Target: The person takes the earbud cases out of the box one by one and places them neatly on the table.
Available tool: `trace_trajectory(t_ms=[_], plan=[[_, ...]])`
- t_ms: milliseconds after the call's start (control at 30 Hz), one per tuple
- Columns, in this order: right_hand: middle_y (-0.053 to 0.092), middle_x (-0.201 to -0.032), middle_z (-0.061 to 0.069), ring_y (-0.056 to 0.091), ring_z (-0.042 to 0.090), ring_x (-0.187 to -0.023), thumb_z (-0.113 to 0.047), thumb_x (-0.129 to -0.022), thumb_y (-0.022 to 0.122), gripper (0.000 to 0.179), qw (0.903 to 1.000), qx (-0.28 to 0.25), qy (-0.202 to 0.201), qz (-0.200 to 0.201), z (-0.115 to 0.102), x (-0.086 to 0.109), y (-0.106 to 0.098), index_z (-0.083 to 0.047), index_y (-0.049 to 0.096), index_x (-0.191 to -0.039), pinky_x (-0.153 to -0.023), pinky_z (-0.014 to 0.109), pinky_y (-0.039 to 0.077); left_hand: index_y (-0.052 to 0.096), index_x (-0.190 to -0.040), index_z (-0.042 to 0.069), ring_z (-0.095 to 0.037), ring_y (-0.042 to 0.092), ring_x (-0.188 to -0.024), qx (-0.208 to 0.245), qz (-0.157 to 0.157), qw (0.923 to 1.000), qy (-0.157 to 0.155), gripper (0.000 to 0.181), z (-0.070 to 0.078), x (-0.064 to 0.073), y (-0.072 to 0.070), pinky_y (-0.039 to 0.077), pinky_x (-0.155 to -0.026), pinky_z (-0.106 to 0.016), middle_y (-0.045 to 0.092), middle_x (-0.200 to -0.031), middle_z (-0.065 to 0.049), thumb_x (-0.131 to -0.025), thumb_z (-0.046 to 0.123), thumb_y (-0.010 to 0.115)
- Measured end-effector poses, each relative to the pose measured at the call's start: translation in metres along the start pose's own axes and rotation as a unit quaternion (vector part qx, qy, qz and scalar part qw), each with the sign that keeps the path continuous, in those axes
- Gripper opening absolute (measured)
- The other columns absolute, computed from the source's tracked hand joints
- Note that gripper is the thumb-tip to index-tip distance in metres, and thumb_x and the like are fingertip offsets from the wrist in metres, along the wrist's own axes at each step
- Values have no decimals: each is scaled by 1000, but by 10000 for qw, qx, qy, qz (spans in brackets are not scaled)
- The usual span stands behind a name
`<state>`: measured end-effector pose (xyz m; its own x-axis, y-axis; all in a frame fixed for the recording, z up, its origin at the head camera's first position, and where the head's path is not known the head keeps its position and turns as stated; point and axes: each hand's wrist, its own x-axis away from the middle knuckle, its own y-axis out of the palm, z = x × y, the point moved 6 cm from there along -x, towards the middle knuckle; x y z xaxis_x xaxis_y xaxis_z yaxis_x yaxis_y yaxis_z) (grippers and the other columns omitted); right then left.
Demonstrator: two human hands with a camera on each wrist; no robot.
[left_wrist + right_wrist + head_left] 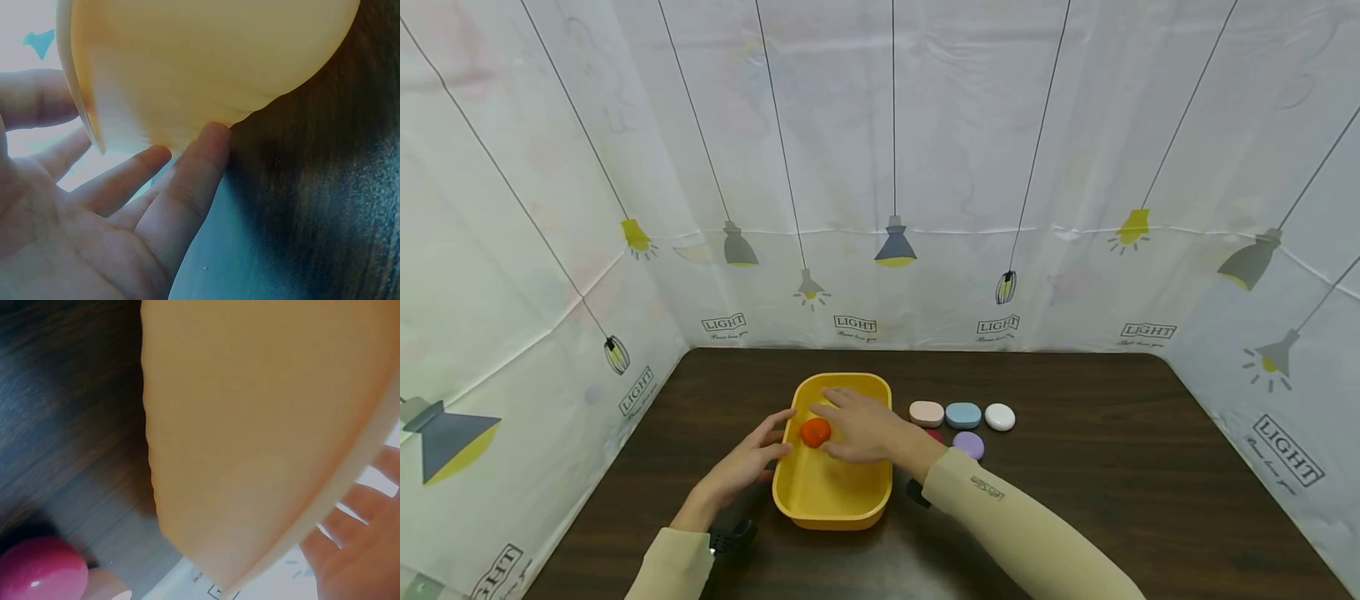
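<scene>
A yellow plastic tub (831, 496) stands on the dark table, and inside it lies a smooth, rounded orange-red piece (816, 432). My right hand (861, 427) reaches over the tub's right rim, fingers spread beside the orange-red piece; no grip on it is visible. In the right wrist view the tub's outer wall (250, 425) hides part of that hand. My left hand (741, 467) is at the tub's left side. Its fairly straight fingertips (215, 134) touch the outer wall in the left wrist view.
Right of the tub lie smooth rounded pieces: pale pink (927, 414), blue (963, 415), white (1000, 417) and purple (968, 445). A magenta one (44, 569) is partly hidden by my right arm in the head view. A printed curtain (940, 283) hangs behind the table (1112, 467).
</scene>
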<state>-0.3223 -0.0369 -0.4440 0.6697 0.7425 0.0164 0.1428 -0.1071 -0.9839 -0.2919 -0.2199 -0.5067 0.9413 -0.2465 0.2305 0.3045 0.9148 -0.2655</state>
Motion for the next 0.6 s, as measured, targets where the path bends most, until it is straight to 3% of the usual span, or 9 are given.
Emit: trace_trajectory(t_ms=[600], plan=[[32,-165,2,30,24,-151,-39,-96,63,61,9985,30,-149,-528,-7,-20,28,-22,47,-153,-120,43,29,33,-158,27,-40,50,-133,58,-28,9999,95,57,-2,-2,0,50,-98,-60,37,-157,-21,-105,23,54]])
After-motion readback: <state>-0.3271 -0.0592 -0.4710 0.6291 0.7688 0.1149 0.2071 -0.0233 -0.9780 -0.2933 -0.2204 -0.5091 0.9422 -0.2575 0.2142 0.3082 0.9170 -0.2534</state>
